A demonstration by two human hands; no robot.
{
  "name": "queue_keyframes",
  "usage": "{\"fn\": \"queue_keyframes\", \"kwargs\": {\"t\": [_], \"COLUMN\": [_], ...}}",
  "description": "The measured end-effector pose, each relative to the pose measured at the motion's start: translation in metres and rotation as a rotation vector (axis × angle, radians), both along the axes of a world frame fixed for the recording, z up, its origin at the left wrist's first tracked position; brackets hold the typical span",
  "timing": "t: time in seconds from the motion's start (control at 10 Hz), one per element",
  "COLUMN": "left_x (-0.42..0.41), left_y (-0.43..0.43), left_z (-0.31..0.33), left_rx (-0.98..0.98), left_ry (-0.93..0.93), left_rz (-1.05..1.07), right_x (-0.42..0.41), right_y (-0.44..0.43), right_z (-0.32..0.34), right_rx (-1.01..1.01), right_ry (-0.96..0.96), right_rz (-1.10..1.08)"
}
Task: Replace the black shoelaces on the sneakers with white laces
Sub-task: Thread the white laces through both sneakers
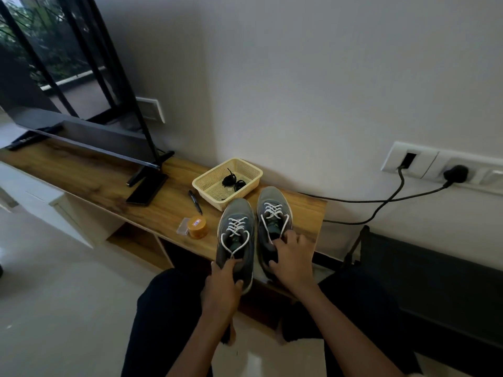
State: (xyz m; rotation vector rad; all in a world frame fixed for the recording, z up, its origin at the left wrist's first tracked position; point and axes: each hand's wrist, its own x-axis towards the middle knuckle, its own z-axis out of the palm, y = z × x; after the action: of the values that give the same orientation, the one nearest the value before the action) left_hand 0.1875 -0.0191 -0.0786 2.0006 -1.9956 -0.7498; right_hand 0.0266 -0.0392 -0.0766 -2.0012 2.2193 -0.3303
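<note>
Two grey sneakers stand side by side on the wooden shelf [89, 172], toes toward the wall, both threaded with white laces. My left hand [223, 281] grips the heel of the left sneaker [236, 213]. My right hand [291, 257] grips the heel and collar of the right sneaker [272, 197], fingers curled over its opening near the loose lace ends. Behind the shoes, black laces [232, 182] lie coiled in a cream plastic basket [246, 167].
An orange round tin [198, 227] and a small clear case [183, 226] sit left of the shoes, with a black pen [195, 201] behind. A TV [68, 77] on its stand fills the left. Cables [381, 205] run from wall sockets at the right.
</note>
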Motion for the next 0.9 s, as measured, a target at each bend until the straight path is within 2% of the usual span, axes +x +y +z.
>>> {"fn": "queue_keyframes", "kwargs": {"t": [0.2, 0.3, 0.5, 0.6, 0.9], "left_x": [-0.006, -0.009, -0.019, -0.03, -0.112], "left_y": [-0.002, 0.001, 0.013, 0.018, 0.014], "left_z": [0.003, 0.005, 0.023, 0.033, 0.104], "left_rx": [-0.091, -0.172, -0.304, -0.364, -0.588], "left_ry": [0.043, 0.021, -0.021, 0.023, 0.198], "left_rz": [0.056, 0.072, 0.073, 0.068, -0.111], "right_x": [0.009, 0.019, 0.018, 0.015, -0.066], "right_y": [0.007, 0.019, 0.035, 0.041, 0.049], "right_z": [-0.008, -0.01, 0.006, 0.012, 0.084], "right_rx": [-0.012, -0.068, -0.054, -0.275, -0.529], "right_ry": [-0.142, -0.158, -0.247, -0.22, -0.14], "right_rz": [-0.081, -0.083, -0.16, -0.157, -0.309]}}
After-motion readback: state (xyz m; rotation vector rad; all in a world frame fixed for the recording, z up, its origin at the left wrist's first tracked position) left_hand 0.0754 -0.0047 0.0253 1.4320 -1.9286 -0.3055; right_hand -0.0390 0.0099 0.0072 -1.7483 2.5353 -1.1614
